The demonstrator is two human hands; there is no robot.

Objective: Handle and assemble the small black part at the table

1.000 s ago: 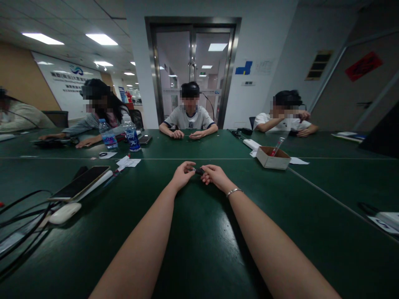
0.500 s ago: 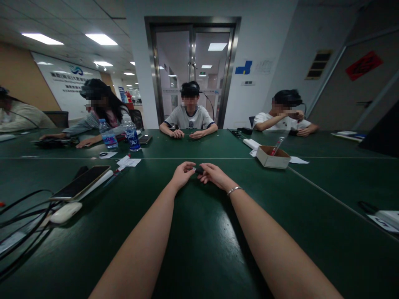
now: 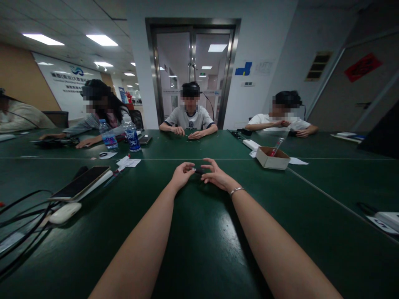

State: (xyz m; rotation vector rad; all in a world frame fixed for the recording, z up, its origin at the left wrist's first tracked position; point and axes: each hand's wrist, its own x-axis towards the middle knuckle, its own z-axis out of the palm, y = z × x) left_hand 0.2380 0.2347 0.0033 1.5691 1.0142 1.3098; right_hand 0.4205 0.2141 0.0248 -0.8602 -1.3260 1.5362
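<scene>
A small black object with a pale, shiny end (image 3: 198, 170) sits between my hands, too small for me to name its kind. My left hand (image 3: 182, 174) pinches its pale end between thumb and fingers. On the other side, my right hand (image 3: 216, 176) has its thumb and fingers spread around the black end, apart or barely touching it. A silver bracelet (image 3: 236, 190) circles my right wrist. Both hands are just above the dark green table (image 3: 199, 232).
Left of me lie a phone (image 3: 80, 182), a white rounded device (image 3: 65, 212) and black cables. Two bottles (image 3: 132, 135) stand farther back. A small cardboard box (image 3: 272, 160) holding a clear tube is at the right. Several people sit across the table.
My right hand has opened and let go of the black object, its fingers lifting and spreading. My left hand keeps its pinch. The person at the right has lowered a raised hand.
</scene>
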